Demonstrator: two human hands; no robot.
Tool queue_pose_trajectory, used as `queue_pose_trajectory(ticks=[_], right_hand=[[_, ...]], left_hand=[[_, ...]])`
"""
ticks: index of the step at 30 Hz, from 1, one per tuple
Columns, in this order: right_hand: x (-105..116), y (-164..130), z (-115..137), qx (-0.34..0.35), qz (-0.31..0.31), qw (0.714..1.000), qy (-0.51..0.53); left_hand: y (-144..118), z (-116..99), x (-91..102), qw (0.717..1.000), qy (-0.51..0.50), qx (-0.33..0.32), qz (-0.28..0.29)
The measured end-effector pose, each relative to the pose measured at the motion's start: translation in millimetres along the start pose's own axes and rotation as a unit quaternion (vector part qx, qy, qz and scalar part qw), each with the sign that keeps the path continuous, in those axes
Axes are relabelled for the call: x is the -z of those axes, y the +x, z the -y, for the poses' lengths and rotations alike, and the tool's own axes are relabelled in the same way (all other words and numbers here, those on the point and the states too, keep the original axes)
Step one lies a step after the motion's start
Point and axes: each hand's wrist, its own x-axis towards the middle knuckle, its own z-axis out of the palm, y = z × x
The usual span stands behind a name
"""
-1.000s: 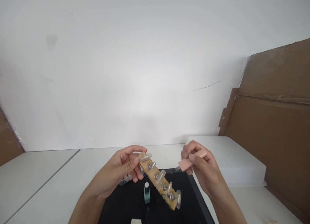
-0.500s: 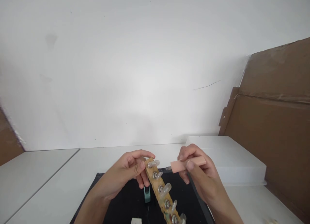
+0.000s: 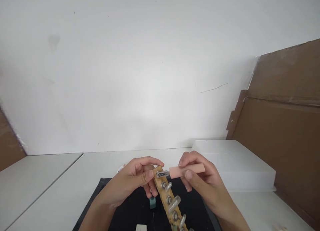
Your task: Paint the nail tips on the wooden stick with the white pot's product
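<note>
My left hand [image 3: 136,179] grips the top end of a wooden strip [image 3: 168,201] that carries several clear nail tips on metal studs. The strip runs down and to the right, off the bottom edge. My right hand [image 3: 197,177] pinches a pink brush handle [image 3: 186,170], held level. Its brush end touches the topmost nail tip [image 3: 162,173]. A small teal polish bottle [image 3: 152,202] stands on the black mat [image 3: 120,211] below my left hand, partly hidden by my fingers.
A white table [image 3: 50,177] stretches to the left, with a white wall behind. A raised white slab [image 3: 237,164] lies to the right, and brown cardboard [image 3: 282,124] leans behind it. A small pale block [image 3: 140,228] sits at the mat's lower edge.
The wooden strip has swung more upright and closer to me. My right hand has brought the brush leftward until its tip meets the top nail tip.
</note>
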Motion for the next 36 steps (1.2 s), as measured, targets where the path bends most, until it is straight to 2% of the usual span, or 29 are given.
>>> queue_pose_trajectory(ticks=[8, 16, 36], right_hand=[[1, -1, 3, -0.03, -0.026, 0.996, -0.08], [0, -2, 6, 0.03, -0.035, 0.985, -0.167], [1, -9, 12, 0.064, -0.017, 0.979, -0.192]], left_hand=[[0, -1, -0.7, 1.0, 0.004, -0.006, 0.0], [-1, -2, -2.4, 1.0, 0.005, -0.012, -0.011], [0, -2, -5.8, 1.0, 0.012, -0.018, 0.003]])
